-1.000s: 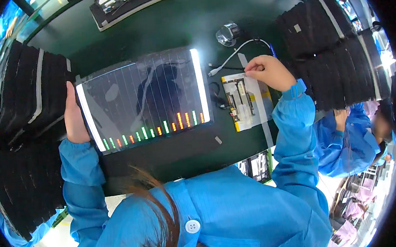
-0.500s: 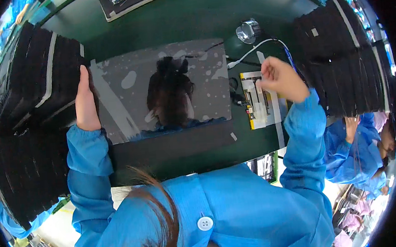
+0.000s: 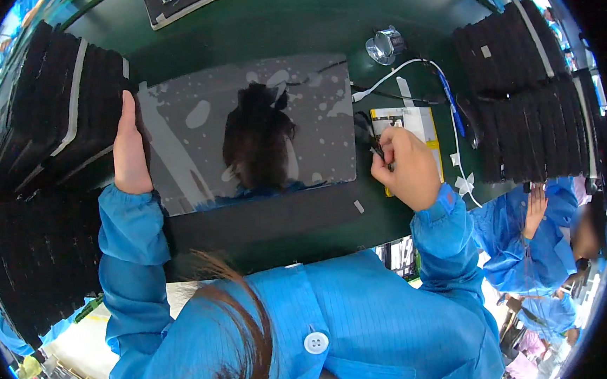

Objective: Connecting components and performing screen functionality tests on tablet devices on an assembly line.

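A glossy dark display panel (image 3: 195, 148) under bubbled clear film lies in front of me. My left hand (image 3: 130, 156) stands on edge along the panel's left side, fingers straight and together, holding nothing. My right hand (image 3: 409, 164) is closed in a pinch on a black cable (image 3: 377, 149) just right of the panel. Beneath that hand lies a flat battery pack (image 3: 431, 128) with yellow edges, partly hidden by the hand. A white cable (image 3: 384, 79) runs from the panel's right edge and curves away to the right.
Stacks of black foam-like sheets stand at left (image 3: 38, 123) and right (image 3: 524, 118). A clear round container (image 3: 385, 45) sits beyond the battery pack. A blue pen-like tool (image 3: 451, 102) lies by the white cable. A dark flat device (image 3: 199, 1) is at the far edge. Another person's hand (image 3: 534, 212) shows at right.
My right hand has come down and left from above the battery pack and taken hold of the black cable. My left hand stays beside the panel.
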`<state>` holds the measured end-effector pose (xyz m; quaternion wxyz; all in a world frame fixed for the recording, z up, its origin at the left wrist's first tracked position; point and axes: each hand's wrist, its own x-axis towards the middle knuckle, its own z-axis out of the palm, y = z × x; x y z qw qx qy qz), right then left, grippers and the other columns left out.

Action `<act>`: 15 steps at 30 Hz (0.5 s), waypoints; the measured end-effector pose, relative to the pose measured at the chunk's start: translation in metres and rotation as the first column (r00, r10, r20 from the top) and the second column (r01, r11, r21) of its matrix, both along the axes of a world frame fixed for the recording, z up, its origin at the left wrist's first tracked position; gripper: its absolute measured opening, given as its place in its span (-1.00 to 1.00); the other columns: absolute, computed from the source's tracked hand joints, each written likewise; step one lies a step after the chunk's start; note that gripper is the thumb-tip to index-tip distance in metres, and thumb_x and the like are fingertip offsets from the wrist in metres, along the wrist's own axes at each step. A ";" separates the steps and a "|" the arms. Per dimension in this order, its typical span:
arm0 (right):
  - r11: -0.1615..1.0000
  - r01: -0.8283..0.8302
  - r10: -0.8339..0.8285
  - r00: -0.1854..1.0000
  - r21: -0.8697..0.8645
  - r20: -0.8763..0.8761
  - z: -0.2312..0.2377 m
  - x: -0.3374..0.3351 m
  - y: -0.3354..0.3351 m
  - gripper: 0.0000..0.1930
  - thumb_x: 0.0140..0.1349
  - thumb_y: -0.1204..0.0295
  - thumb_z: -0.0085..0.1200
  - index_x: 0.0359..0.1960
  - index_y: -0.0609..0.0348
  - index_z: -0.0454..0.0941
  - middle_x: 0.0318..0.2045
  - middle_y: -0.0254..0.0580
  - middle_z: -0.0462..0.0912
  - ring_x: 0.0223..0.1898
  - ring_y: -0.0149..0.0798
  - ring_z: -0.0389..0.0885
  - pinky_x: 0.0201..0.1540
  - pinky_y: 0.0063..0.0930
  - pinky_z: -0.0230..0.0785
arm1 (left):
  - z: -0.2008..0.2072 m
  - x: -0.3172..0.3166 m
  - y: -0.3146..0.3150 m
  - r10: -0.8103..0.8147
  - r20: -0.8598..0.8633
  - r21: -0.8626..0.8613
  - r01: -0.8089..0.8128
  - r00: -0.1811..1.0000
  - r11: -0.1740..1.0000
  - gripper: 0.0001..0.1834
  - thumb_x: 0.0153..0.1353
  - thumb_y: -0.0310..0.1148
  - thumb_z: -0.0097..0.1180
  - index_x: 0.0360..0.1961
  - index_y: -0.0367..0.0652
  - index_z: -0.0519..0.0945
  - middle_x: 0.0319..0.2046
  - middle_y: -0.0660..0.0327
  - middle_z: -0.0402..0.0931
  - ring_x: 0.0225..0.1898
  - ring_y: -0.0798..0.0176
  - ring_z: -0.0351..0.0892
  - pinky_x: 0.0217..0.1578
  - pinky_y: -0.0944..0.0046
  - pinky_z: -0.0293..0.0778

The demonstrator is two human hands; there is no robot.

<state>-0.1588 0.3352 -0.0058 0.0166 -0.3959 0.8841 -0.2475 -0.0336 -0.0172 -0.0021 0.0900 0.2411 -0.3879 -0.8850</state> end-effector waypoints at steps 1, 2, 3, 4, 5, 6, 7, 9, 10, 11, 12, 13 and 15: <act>0.999 0.018 -0.017 1.000 -0.027 0.007 -0.003 -0.001 0.002 -0.72 -0.09 0.54 0.14 -0.34 0.19 0.33 -0.60 -0.14 0.39 -0.55 -0.10 0.42 -0.48 -0.30 0.28 | 0.001 0.000 0.001 0.001 -0.001 0.000 -0.001 1.000 1.000 -0.49 0.31 0.04 -0.26 -0.05 -0.17 0.48 -0.12 0.19 0.52 -0.13 0.22 0.50 -0.07 0.26 0.39; 0.998 0.036 -0.035 0.999 -0.054 0.015 -0.004 -0.001 0.004 -0.72 -0.09 0.57 0.13 -0.32 0.19 0.33 -0.59 -0.14 0.41 -0.56 -0.13 0.43 -0.49 -0.32 0.30 | 0.003 0.000 0.003 -0.020 -0.025 0.033 0.021 0.999 0.999 -0.49 0.31 0.04 -0.26 -0.05 -0.17 0.48 -0.12 0.20 0.52 -0.13 0.22 0.50 -0.08 0.26 0.39; 0.998 0.036 -0.035 0.999 -0.053 0.014 -0.003 -0.002 0.005 -0.72 -0.09 0.57 0.13 -0.32 0.19 0.33 -0.59 -0.14 0.41 -0.56 -0.13 0.43 -0.49 -0.32 0.30 | 0.004 0.000 0.004 -0.040 -0.050 0.068 0.044 0.998 0.997 -0.49 0.31 0.04 -0.26 -0.06 -0.16 0.48 -0.12 0.20 0.52 -0.13 0.22 0.50 -0.08 0.26 0.39; 0.994 0.090 -0.084 0.992 -0.063 0.094 -0.002 -0.002 0.006 -0.70 -0.09 0.57 0.12 -0.30 0.19 0.31 -0.60 -0.16 0.40 -0.56 -0.15 0.43 -0.48 -0.34 0.29 | 0.004 0.000 0.004 -0.041 -0.052 0.069 0.044 0.998 0.997 -0.49 0.31 0.04 -0.26 -0.06 -0.16 0.48 -0.12 0.20 0.52 -0.13 0.22 0.50 -0.08 0.26 0.39; 0.987 0.145 -0.131 0.976 -0.069 0.173 0.000 -0.002 0.006 -0.69 -0.10 0.58 0.11 -0.29 0.19 0.30 -0.60 -0.17 0.40 -0.56 -0.17 0.43 -0.48 -0.36 0.29 | 0.003 0.000 0.003 -0.038 -0.059 0.056 0.041 0.998 0.998 -0.50 0.31 0.04 -0.26 -0.06 -0.16 0.48 -0.13 0.20 0.52 -0.14 0.22 0.50 -0.08 0.26 0.39; 0.987 0.143 -0.130 0.976 -0.069 0.174 0.002 -0.003 0.005 -0.69 -0.10 0.58 0.11 -0.29 0.19 0.30 -0.60 -0.17 0.40 -0.56 -0.17 0.43 -0.48 -0.36 0.29 | 0.003 0.001 0.003 -0.033 -0.065 0.042 0.036 0.997 0.998 -0.50 0.31 0.03 -0.26 -0.06 -0.16 0.49 -0.13 0.21 0.52 -0.14 0.22 0.50 -0.08 0.26 0.39; 0.986 0.156 -0.139 0.964 -0.057 0.227 0.005 -0.005 0.003 -0.67 -0.09 0.57 0.11 -0.27 0.18 0.28 -0.60 -0.17 0.39 -0.56 -0.18 0.42 -0.48 -0.35 0.28 | 0.003 0.001 0.003 -0.033 -0.065 0.041 0.035 0.997 0.999 -0.50 0.31 0.03 -0.26 -0.06 -0.16 0.49 -0.13 0.21 0.52 -0.14 0.22 0.50 -0.08 0.26 0.39; 0.985 0.169 -0.150 0.949 -0.044 0.278 0.011 -0.009 -0.001 -0.65 -0.09 0.55 0.11 -0.25 0.18 0.27 -0.60 -0.18 0.38 -0.57 -0.19 0.41 -0.48 -0.34 0.27 | 0.003 0.002 0.003 -0.019 -0.028 0.025 0.019 0.999 1.000 -0.48 0.31 0.05 -0.26 -0.04 -0.17 0.47 -0.10 0.21 0.51 -0.11 0.22 0.49 -0.07 0.27 0.39; 0.981 0.194 -0.189 0.933 0.013 0.307 0.013 -0.010 -0.004 -0.65 -0.09 0.54 0.11 -0.25 0.18 0.26 -0.61 -0.17 0.38 -0.57 -0.18 0.41 -0.48 -0.33 0.26 | 0.003 0.002 0.003 -0.020 -0.029 0.025 0.021 0.999 0.999 -0.48 0.31 0.05 -0.26 -0.04 -0.17 0.47 -0.10 0.21 0.51 -0.11 0.22 0.49 -0.07 0.27 0.39; 0.973 0.218 -0.229 0.915 0.071 0.333 0.013 -0.011 -0.006 -0.64 -0.10 0.52 0.12 -0.25 0.18 0.25 -0.61 -0.16 0.37 -0.57 -0.17 0.41 -0.49 -0.31 0.25 | 0.002 0.002 0.002 -0.035 -0.042 0.028 0.036 0.999 0.999 -0.48 0.31 0.04 -0.27 -0.03 -0.17 0.47 -0.10 0.22 0.51 -0.11 0.22 0.49 -0.07 0.27 0.39; 0.973 0.219 -0.230 0.915 0.070 0.331 0.014 -0.012 -0.008 -0.64 -0.10 0.52 0.12 -0.25 0.18 0.25 -0.61 -0.16 0.37 -0.57 -0.17 0.41 -0.49 -0.31 0.25 | 0.001 0.002 0.001 -0.050 -0.056 0.031 0.052 0.997 0.998 -0.48 0.32 0.04 -0.27 -0.02 -0.17 0.46 -0.09 0.22 0.51 -0.11 0.22 0.49 -0.07 0.27 0.39; 0.972 0.214 -0.234 0.919 0.099 0.318 0.014 -0.013 -0.009 -0.64 -0.10 0.51 0.12 -0.26 0.19 0.25 -0.61 -0.11 0.38 -0.55 -0.11 0.42 -0.48 -0.26 0.25 | 0.001 0.001 0.001 -0.051 -0.058 0.031 0.053 0.997 0.998 -0.48 0.32 0.04 -0.27 -0.02 -0.17 0.46 -0.09 0.22 0.51 -0.11 0.22 0.49 -0.07 0.27 0.39; 0.970 0.209 -0.238 0.922 0.125 0.304 0.013 -0.012 -0.012 -0.64 -0.10 0.50 0.11 -0.26 0.20 0.24 -0.60 -0.07 0.40 -0.54 -0.06 0.44 -0.47 -0.21 0.25 | 0.001 0.000 0.002 -0.010 -0.058 0.011 0.011 0.998 1.000 -0.46 0.31 0.06 -0.28 -0.01 -0.18 0.45 -0.10 0.22 0.51 -0.11 0.22 0.48 -0.06 0.27 0.38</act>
